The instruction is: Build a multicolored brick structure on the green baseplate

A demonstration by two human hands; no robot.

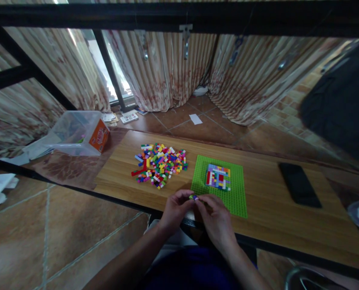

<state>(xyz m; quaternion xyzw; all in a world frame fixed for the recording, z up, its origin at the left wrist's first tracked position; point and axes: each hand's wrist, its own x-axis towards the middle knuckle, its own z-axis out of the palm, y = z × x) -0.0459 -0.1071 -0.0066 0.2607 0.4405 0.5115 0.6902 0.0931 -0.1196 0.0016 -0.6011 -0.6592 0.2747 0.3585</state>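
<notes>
My left hand (177, 208) and my right hand (215, 213) meet above the near edge of the wooden board. Both are closed in a pinch around a few small toy bricks (194, 197), green and purple ones among them. Just beyond my fingers lies a green studded baseplate (238, 201). On it stands a low block of many-coloured bricks (218, 177), with white, red, purple and yellow pieces showing. To the left, a heap of loose toy bricks (163, 163) is spread over the wood.
A black phone (299, 184) lies on the right of the wooden board (264, 181). At the far left stands a clear plastic box (77, 129) with an orange label. A dark bar (167, 15) crosses above. Patterned curtains (164, 72) hang behind.
</notes>
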